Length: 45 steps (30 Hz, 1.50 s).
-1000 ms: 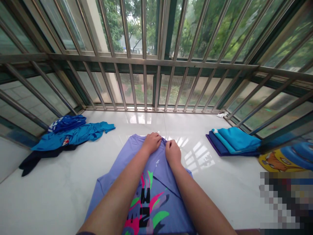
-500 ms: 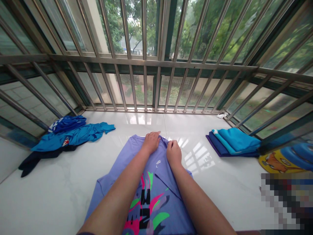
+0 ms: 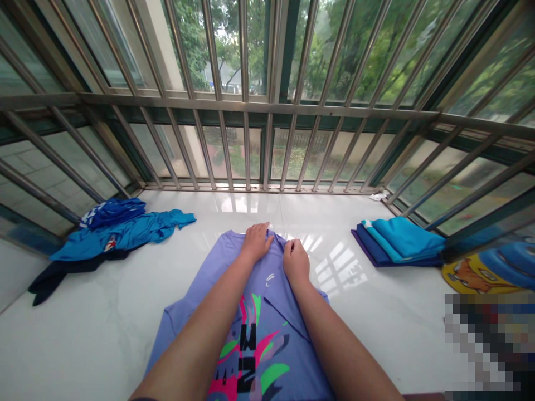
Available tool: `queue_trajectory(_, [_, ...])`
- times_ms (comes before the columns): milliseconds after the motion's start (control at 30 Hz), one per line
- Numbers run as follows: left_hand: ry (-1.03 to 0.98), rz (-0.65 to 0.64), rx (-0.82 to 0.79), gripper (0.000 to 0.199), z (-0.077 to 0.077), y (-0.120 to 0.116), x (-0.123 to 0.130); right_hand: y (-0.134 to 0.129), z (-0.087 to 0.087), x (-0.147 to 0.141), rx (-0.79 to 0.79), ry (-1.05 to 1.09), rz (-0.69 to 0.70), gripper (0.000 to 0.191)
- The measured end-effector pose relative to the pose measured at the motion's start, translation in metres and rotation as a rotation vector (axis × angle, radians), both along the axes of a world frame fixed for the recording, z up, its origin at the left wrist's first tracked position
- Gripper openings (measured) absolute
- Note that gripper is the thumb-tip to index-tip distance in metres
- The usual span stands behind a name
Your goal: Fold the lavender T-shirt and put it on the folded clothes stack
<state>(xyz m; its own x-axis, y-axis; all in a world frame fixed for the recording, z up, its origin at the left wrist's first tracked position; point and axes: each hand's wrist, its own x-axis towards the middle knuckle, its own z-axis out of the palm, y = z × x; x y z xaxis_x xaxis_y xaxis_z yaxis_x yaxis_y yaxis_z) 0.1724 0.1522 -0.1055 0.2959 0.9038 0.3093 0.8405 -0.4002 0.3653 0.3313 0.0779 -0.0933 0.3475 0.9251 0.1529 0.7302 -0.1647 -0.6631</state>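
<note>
A purple shirt [image 3: 200,289] with a pink, green and black print lies on the white surface, its collar end away from me. Near the collar, my left hand [image 3: 256,243] rests flat on the cloth with its fingers stretched out. Just right of it, my right hand [image 3: 296,260] is closed on the shirt's edge by the shoulder. The right side of the shirt is folded over toward the middle, with a sleeve lying across the front under my right forearm.
Crumpled blue and dark clothes [image 3: 137,233] lie at the left. A folded stack of blue clothes [image 3: 401,242] sits at the right, beside a yellow and blue container [image 3: 480,273]. Metal bars [image 3: 251,106] and windows enclose the far edge.
My left hand has shifted slightly left along the collar, its thumb now spread to the right. My right hand has barely moved.
</note>
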Motion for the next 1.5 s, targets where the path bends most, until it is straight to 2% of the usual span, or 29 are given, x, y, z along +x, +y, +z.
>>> queue_trajectory(67, [-0.001, -0.008, -0.014, 0.058, -0.001, 0.001, -0.001, 0.000, 0.000, 0.000, 0.001, -0.003, 0.005, 0.031])
queue_trajectory(133, [-0.003, -0.028, -0.029, 0.059, 0.000, 0.001, -0.002, 0.000, -0.001, 0.000, -0.001, -0.004, 0.008, 0.031])
queue_trajectory(433, [-0.001, -0.073, -0.008, 0.031, 0.003, 0.000, -0.006, 0.000, 0.001, -0.001, -0.019, -0.015, 0.010, 0.029])
queue_trajectory(700, [0.028, -0.055, -0.031, 0.041, 0.005, -0.002, -0.002, 0.000, 0.000, -0.002, -0.026, -0.040, 0.020, 0.029])
queue_trajectory(933, [0.048, -0.004, -0.049, 0.016, 0.009, -0.004, 0.001, 0.001, -0.002, -0.001, -0.028, -0.062, 0.032, 0.029])
queue_trajectory(1133, [0.037, 0.052, -0.026, 0.011, 0.009, -0.004, 0.001, 0.001, -0.002, -0.002, -0.030, -0.061, 0.027, 0.029])
queue_trajectory(1500, [-0.020, 0.038, 0.025, 0.011, 0.011, -0.005, -0.001, 0.000, 0.002, 0.001, -0.002, 0.009, -0.014, 0.032])
